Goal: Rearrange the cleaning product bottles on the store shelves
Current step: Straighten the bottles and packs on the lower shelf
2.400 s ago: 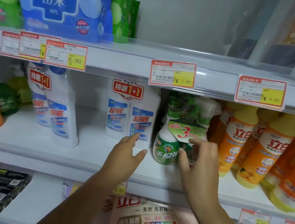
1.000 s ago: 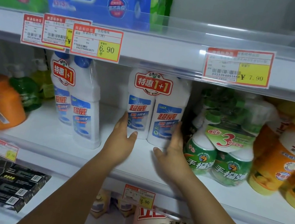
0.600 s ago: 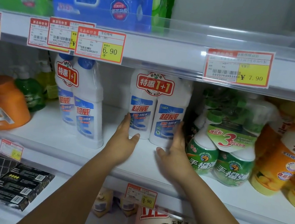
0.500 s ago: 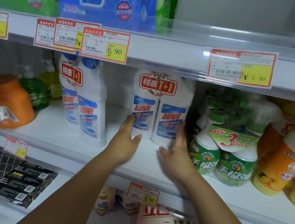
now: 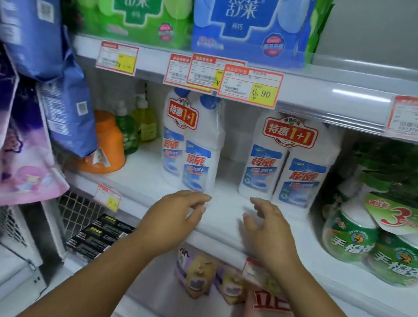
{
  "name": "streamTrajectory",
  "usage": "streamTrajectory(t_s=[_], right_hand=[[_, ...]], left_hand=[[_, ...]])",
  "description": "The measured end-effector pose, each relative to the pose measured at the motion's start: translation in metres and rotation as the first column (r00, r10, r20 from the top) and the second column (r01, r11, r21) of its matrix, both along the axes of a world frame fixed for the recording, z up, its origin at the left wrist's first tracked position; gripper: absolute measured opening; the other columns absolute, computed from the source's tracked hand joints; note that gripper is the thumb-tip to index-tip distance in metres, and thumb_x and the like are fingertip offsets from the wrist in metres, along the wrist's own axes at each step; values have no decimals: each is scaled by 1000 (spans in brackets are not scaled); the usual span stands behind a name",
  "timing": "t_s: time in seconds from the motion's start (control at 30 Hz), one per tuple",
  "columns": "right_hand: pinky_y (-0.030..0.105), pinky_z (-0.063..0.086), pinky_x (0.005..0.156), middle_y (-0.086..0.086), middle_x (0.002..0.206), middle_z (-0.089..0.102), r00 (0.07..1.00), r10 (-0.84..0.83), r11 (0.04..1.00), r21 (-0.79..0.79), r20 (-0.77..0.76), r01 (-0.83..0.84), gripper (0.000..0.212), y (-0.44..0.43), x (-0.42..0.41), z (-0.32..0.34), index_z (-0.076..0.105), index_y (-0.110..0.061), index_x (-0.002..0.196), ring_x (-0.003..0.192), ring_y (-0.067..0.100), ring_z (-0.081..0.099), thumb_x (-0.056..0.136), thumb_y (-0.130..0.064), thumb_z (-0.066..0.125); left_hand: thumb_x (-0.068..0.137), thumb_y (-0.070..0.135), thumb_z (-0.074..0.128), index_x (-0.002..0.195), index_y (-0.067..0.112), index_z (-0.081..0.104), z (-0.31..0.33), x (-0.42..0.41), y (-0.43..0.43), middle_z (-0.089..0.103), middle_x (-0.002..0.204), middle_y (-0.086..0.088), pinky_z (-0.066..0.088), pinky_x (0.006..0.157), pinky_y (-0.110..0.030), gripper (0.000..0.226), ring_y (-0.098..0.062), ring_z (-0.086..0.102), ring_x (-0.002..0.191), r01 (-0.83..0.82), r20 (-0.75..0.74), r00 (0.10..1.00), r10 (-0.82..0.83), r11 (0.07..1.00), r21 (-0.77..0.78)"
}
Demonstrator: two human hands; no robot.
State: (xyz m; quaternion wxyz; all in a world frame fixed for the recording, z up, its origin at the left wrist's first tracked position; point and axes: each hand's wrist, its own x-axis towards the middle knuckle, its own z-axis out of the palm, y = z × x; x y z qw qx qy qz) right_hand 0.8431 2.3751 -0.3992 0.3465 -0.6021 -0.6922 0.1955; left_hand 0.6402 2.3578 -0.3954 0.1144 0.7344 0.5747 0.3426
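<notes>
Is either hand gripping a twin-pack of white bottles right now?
No. The left hand and right hand are both empty over the shelf edge, in front of the right twin-pack.

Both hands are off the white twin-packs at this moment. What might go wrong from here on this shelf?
1. The left twin-pack stands close to the shelf edge, right by the left hand; a knock might tip it off.
2. The right hand is open near the right twin-pack; one-handed, the tall pack may slip or tilt.
3. The green spray bundle sits close beside it, so sliding rightwards may bump it.
</notes>
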Motion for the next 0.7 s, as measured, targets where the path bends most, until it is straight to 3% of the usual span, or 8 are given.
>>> streamTrajectory(t_s=[0.1,0.23,0.33,0.4,0.7], right_hand=[[25,34,100,2,138,51,995,87,996,-32,-53,-89,53,10,-36,1,40,-21,139,124,16,49,90,-30,59],[26,40,99,-2,137,50,942,113,987,-72,-316,-142,80,25,-76,7,27,-20,146,122,12,50,81,-32,72],[25,47,87,-8,118,62,909,115,988,-46,-399,-146,55,35,-92,10,46,-23,129,99,5,59,81,-26,73],[28,48,87,-4,115,65,913,95,992,-39,-396,-120,41,37,-92,12,51,-21,122,99,12,62,85,-21,68],[35,49,98,-10,113,69,895,91,983,-105,-438,-152,35,4,-10,8,55,-26,118,103,4,64,87,-11,62]], left_hand=[[91,29,54,119,27,61,-12,-38,-5,62,121,6,39,98,-26,29,-12,52,113,-69,-51,996,69,998,11],[88,25,60,116,22,65,-17,-66,-4,64,118,3,39,93,-22,29,-15,55,109,-147,14,989,147,989,10],[88,24,60,116,20,65,-16,-71,-1,63,119,3,38,89,-18,29,-13,56,108,-172,38,985,171,985,16],[88,24,59,117,20,64,-14,-69,0,63,120,2,37,90,-18,29,-13,55,109,-177,48,983,176,984,15],[89,32,58,136,22,43,-3,-26,7,48,137,-1,34,97,-25,51,-15,47,121,-164,127,978,166,986,-27]])
